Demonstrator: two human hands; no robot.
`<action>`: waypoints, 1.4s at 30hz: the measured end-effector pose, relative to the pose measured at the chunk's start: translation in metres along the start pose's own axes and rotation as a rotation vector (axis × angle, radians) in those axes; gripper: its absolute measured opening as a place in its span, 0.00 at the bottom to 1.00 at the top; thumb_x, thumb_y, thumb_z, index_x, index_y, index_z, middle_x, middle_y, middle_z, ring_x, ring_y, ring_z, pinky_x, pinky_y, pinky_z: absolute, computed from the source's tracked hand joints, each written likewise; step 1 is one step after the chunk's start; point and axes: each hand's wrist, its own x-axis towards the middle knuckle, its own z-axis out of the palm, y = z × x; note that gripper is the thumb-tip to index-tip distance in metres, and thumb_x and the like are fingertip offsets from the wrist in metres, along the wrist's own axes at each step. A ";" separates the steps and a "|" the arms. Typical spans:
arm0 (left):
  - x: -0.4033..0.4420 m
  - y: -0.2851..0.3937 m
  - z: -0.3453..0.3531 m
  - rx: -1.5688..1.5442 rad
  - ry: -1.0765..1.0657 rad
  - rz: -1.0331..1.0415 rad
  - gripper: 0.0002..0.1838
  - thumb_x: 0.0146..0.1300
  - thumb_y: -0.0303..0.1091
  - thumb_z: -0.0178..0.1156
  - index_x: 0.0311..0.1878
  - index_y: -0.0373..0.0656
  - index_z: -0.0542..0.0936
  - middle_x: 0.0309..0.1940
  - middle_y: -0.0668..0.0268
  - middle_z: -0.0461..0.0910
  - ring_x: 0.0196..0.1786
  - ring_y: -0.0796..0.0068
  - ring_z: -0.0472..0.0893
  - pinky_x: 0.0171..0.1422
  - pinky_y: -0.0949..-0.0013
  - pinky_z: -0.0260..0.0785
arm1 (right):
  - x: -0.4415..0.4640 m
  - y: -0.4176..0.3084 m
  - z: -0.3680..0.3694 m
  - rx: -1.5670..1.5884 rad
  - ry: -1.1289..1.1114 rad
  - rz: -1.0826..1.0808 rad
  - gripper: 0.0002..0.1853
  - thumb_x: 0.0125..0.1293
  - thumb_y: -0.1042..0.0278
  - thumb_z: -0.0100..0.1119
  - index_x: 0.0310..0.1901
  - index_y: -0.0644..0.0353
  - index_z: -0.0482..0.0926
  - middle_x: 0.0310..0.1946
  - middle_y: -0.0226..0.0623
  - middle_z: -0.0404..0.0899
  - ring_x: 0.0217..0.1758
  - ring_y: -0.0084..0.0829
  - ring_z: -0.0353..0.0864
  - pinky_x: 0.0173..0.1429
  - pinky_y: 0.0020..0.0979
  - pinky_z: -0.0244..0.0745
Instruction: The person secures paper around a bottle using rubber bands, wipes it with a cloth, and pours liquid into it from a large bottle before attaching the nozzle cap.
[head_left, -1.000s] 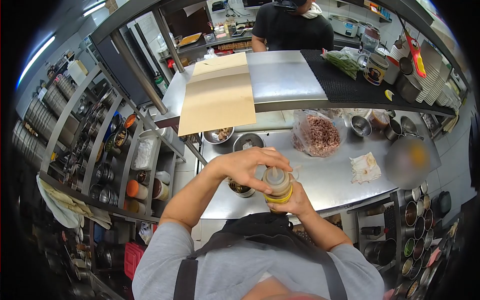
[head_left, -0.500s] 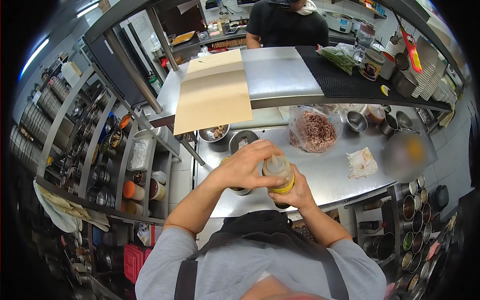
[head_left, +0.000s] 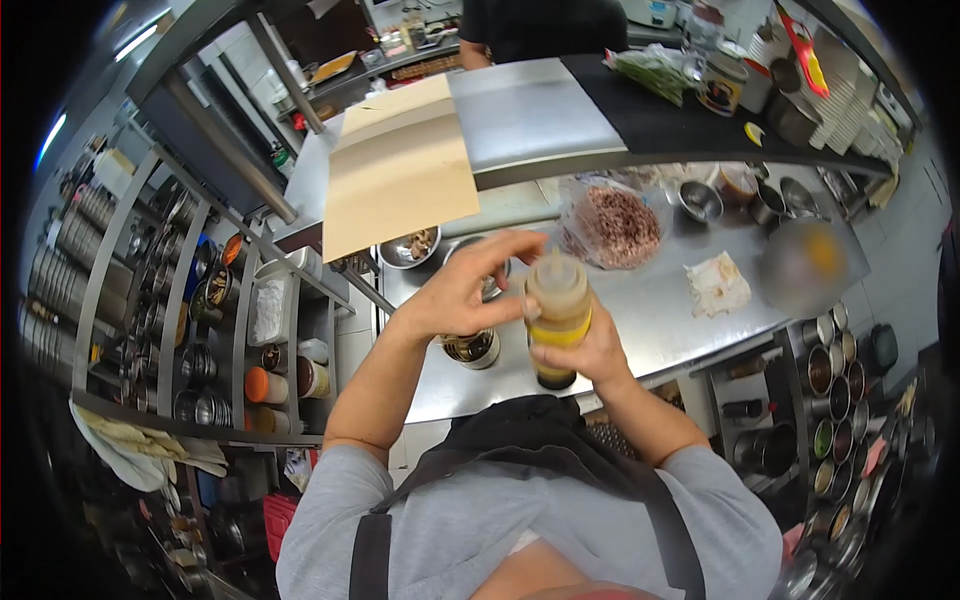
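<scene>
My right hand (head_left: 590, 348) is wrapped round a squeeze bottle (head_left: 560, 285) with a translucent nozzle cap, a yellow band and dark liquid at the base. The bottle stands roughly upright near the front edge of the steel counter (head_left: 660, 330). To its left, my left hand (head_left: 475, 285) has its fingers curved and apart; the thumb tip is at the bottle's shoulder, and I cannot tell if it touches. Below that hand sits an open tin (head_left: 475, 350) with dark contents. A metal bowl (head_left: 495, 285) behind the hand is mostly hidden.
Behind are a bowl of food pieces (head_left: 408, 250) and a plastic bag of reddish-brown grains (head_left: 620, 225). A white cloth (head_left: 718, 284) lies at right. Cardboard (head_left: 400, 180) overhangs the raised shelf (head_left: 535, 110). Across it stands a person in black (head_left: 545, 30).
My left hand has come off the bottle's top and moved left, its fingers opening. My right hand still holds the bottle, and more of the tin shows. The whole view has shifted slightly.
</scene>
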 end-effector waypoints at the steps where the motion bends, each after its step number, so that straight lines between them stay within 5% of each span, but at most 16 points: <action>1: -0.001 -0.002 0.004 0.140 0.056 -0.003 0.35 0.55 0.39 0.69 0.65 0.36 0.71 0.49 0.57 0.76 0.51 0.64 0.77 0.56 0.63 0.69 | 0.004 0.002 -0.003 -0.087 0.063 -0.005 0.41 0.46 0.65 0.77 0.62 0.65 0.68 0.52 0.41 0.81 0.56 0.31 0.80 0.63 0.34 0.71; 5: -0.004 0.018 0.024 0.285 0.133 -0.076 0.36 0.51 0.43 0.72 0.60 0.35 0.73 0.39 0.61 0.74 0.41 0.68 0.74 0.44 0.65 0.69 | 0.016 0.019 -0.008 -0.217 0.221 -0.087 0.39 0.47 0.64 0.77 0.60 0.64 0.69 0.51 0.44 0.82 0.53 0.36 0.83 0.59 0.37 0.75; 9: 0.012 0.008 0.040 0.417 0.375 -0.205 0.30 0.50 0.47 0.74 0.48 0.33 0.77 0.33 0.60 0.76 0.36 0.66 0.76 0.41 0.65 0.70 | 0.021 0.014 0.000 -0.301 0.244 -0.032 0.39 0.47 0.64 0.77 0.61 0.61 0.68 0.50 0.46 0.82 0.53 0.41 0.84 0.56 0.39 0.77; 12: 0.021 -0.006 0.041 0.577 0.449 -0.115 0.27 0.49 0.47 0.74 0.43 0.33 0.79 0.31 0.58 0.78 0.32 0.67 0.77 0.41 0.65 0.71 | 0.020 0.020 0.006 -0.290 0.189 -0.032 0.39 0.46 0.64 0.77 0.61 0.61 0.68 0.49 0.46 0.82 0.52 0.43 0.84 0.56 0.39 0.77; 16: 0.021 0.001 0.032 0.487 0.337 -0.235 0.32 0.48 0.55 0.73 0.37 0.30 0.79 0.34 0.51 0.81 0.35 0.58 0.83 0.42 0.60 0.74 | 0.013 0.010 0.009 -0.293 0.177 0.013 0.40 0.46 0.63 0.77 0.61 0.60 0.68 0.49 0.46 0.82 0.52 0.44 0.84 0.56 0.39 0.77; 18: 0.019 -0.006 0.025 0.335 0.310 -0.073 0.29 0.47 0.54 0.74 0.33 0.32 0.79 0.28 0.55 0.80 0.30 0.61 0.81 0.38 0.62 0.74 | 0.011 0.005 0.007 -0.281 0.129 0.016 0.40 0.45 0.62 0.78 0.61 0.61 0.68 0.49 0.46 0.82 0.52 0.42 0.83 0.57 0.38 0.76; 24: 0.023 0.000 0.004 0.098 -0.021 0.177 0.26 0.46 0.48 0.75 0.39 0.35 0.81 0.31 0.62 0.78 0.34 0.70 0.78 0.40 0.71 0.68 | 0.001 -0.005 0.005 -0.057 -0.041 -0.026 0.40 0.45 0.62 0.79 0.60 0.63 0.69 0.51 0.41 0.81 0.54 0.32 0.80 0.61 0.34 0.73; 31: 0.022 -0.008 0.006 0.052 -0.192 0.088 0.33 0.49 0.49 0.74 0.50 0.34 0.77 0.39 0.64 0.76 0.36 0.76 0.75 0.40 0.73 0.67 | -0.005 0.010 -0.003 0.012 -0.057 -0.016 0.40 0.45 0.64 0.79 0.61 0.62 0.69 0.51 0.40 0.81 0.54 0.30 0.80 0.62 0.34 0.72; 36: -0.008 -0.012 0.047 -0.124 0.643 -0.186 0.35 0.51 0.44 0.76 0.56 0.38 0.69 0.32 0.69 0.70 0.34 0.80 0.72 0.33 0.73 0.65 | -0.008 0.012 -0.013 -0.204 0.279 -0.026 0.40 0.45 0.65 0.78 0.61 0.62 0.68 0.51 0.45 0.82 0.55 0.37 0.82 0.59 0.38 0.75; 38: -0.006 -0.002 0.054 -0.041 0.665 -0.206 0.31 0.52 0.47 0.75 0.48 0.36 0.72 0.27 0.68 0.69 0.29 0.76 0.72 0.32 0.70 0.67 | -0.007 0.010 -0.014 -0.284 0.333 -0.039 0.40 0.45 0.65 0.78 0.61 0.62 0.68 0.51 0.46 0.82 0.55 0.40 0.82 0.58 0.39 0.76; 40: 0.005 0.010 0.059 0.477 0.334 -0.136 0.26 0.52 0.44 0.76 0.42 0.35 0.75 0.25 0.71 0.69 0.25 0.83 0.67 0.30 0.77 0.64 | -0.008 0.011 -0.012 -0.365 0.371 -0.049 0.40 0.45 0.65 0.78 0.61 0.61 0.68 0.50 0.47 0.82 0.55 0.43 0.82 0.58 0.40 0.76; 41: 0.014 0.020 0.063 0.515 0.333 -0.129 0.26 0.51 0.48 0.75 0.34 0.35 0.75 0.22 0.64 0.73 0.23 0.73 0.74 0.29 0.70 0.69 | -0.007 0.013 -0.010 -0.418 0.399 -0.108 0.40 0.45 0.65 0.78 0.61 0.61 0.69 0.50 0.47 0.82 0.54 0.46 0.82 0.57 0.41 0.77; 42: 0.018 0.019 0.067 0.515 0.331 -0.129 0.26 0.51 0.48 0.75 0.34 0.35 0.75 0.22 0.64 0.73 0.23 0.73 0.74 0.29 0.70 0.69 | -0.006 0.015 -0.007 -0.470 0.431 -0.171 0.39 0.45 0.66 0.78 0.61 0.61 0.69 0.49 0.48 0.82 0.53 0.49 0.82 0.56 0.42 0.77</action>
